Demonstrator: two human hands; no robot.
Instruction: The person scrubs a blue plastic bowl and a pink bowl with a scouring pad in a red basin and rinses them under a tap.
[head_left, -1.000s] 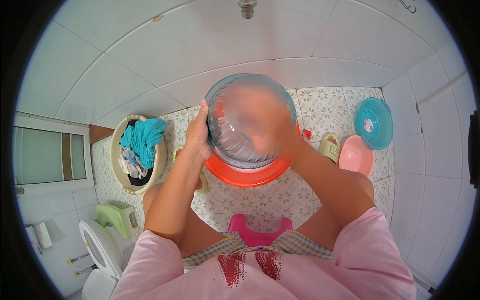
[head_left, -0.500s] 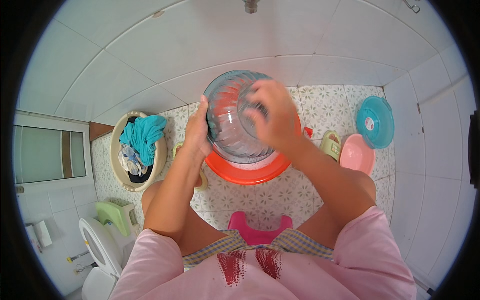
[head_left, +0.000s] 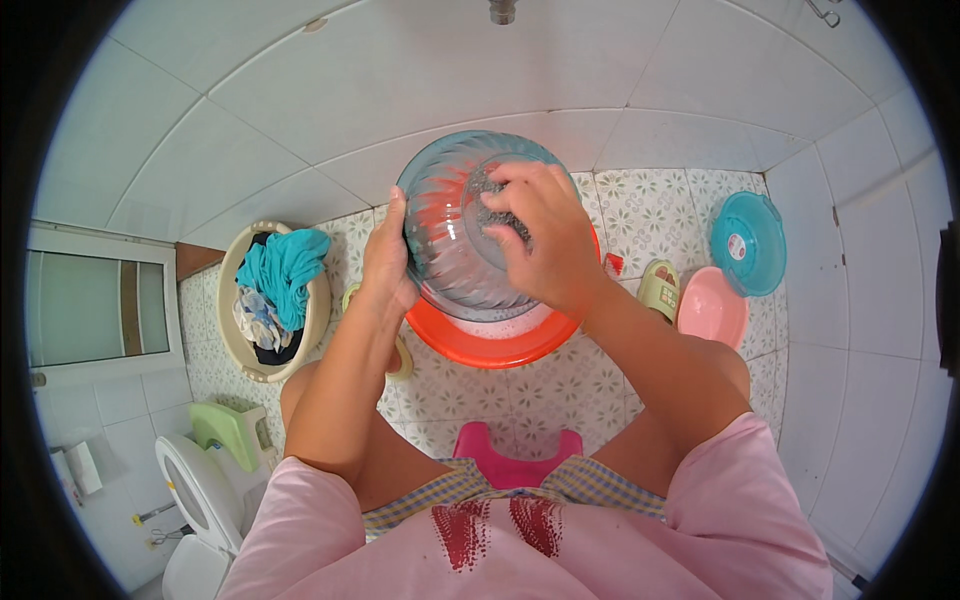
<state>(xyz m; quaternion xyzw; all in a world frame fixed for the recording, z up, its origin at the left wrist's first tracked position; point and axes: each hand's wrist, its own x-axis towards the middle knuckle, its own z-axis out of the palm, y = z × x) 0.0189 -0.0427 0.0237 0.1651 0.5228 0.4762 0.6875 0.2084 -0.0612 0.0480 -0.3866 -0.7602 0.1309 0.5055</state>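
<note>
there are two hands [head_left: 387, 252] [head_left: 550, 235], one scourer [head_left: 508, 217], five basins [head_left: 440, 260] [head_left: 490, 353] [head_left: 762, 265] [head_left: 712, 310] [head_left: 227, 305], two slippers [head_left: 658, 297] [head_left: 404, 366], two stools [head_left: 517, 470] [head_left: 224, 432] and one toilet [head_left: 190, 485].

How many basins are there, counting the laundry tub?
5: clear basin in the left hand, orange basin beneath it, teal basin and pink basin at right, cream laundry tub at left.

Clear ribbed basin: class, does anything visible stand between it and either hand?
Yes, at the right hand: a grey, mesh-like scourer lies between its fingers and the upturned base of the clear basin. Nothing visible comes between the left hand and the rim it holds, though its fingers are partly hidden.
</note>
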